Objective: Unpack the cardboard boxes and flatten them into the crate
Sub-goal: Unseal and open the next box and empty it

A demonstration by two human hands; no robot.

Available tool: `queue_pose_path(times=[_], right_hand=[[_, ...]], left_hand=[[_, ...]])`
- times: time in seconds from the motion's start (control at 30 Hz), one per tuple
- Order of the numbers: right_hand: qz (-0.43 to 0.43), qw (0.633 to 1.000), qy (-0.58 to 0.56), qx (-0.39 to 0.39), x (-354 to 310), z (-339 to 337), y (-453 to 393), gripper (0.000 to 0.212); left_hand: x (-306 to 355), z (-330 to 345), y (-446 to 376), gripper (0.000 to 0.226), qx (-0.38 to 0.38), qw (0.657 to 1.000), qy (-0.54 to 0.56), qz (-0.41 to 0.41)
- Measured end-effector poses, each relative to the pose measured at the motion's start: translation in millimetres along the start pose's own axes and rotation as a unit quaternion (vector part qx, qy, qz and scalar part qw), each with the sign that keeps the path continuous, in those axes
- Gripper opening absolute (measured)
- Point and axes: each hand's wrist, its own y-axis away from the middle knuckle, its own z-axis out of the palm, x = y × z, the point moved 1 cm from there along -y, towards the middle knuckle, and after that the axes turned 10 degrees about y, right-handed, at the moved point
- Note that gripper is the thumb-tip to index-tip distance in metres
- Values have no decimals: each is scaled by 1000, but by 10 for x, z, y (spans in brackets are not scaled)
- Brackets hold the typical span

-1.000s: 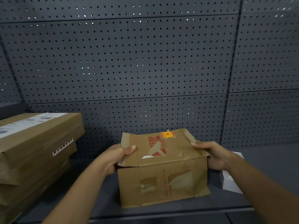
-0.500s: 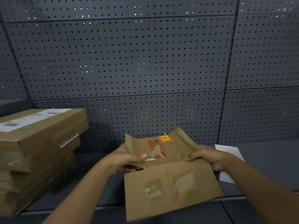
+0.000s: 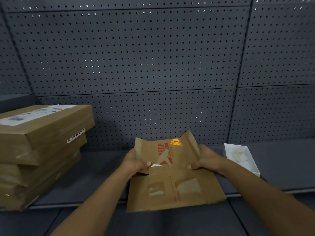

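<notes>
- A worn brown cardboard box (image 3: 172,176) is held up in both hands over the front edge of a dark grey shelf (image 3: 281,166), about midway along it.
- The box looks collapsed almost flat: a broad front panel hangs down and juts out past the shelf's front edge, while the upper panel tilts back toward the wall.
- Red lettering runs sideways across the upper panel, and a small orange-yellow sticker (image 3: 175,142) sits near its top edge.
- Scraps of old clear tape and pale torn patches mark the lower panel.
- The left hand (image 3: 134,161) grips the box at its left side, at the fold between the two panels, with the thumb curled over the front face.
- The right hand (image 3: 207,160) grips the right side at the same fold, fingers wrapped round the edge and the fingertips pressed on the cardboard.
- Both bare forearms reach in from the lower edge of the view.
- A stack of flat cardboard boxes (image 3: 40,150) stands at the left end of the shelf, well apart from the held box; the top one bears a white shipping label and a narrow barcode strip on its side.
- A small white box (image 3: 242,158) lies on the shelf to the right, near the right wrist, with something pale inside that is too blurred to make out.
- A grey pegboard wall (image 3: 136,57) rises behind the shelf's back edge.
</notes>
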Motion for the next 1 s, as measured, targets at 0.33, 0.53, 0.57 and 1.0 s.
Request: queue_pose_path(times=[0.33, 0.53, 0.57, 1.0], right_hand=[[-10, 932, 358, 60, -93, 187, 19, 78], [43, 946, 320, 44, 94, 457, -39, 71], [62, 948, 308, 54, 124, 502, -32, 80], [37, 973, -78, 215, 156, 355, 9, 65]], left_hand=[[-202, 183, 85, 56, 66, 969, -233, 57], [-316, 284, 261, 71, 51, 896, -439, 49], [-321, 285, 244, 76, 40, 895, -442, 45], [-229, 156, 251, 85, 53, 987, -109, 108]])
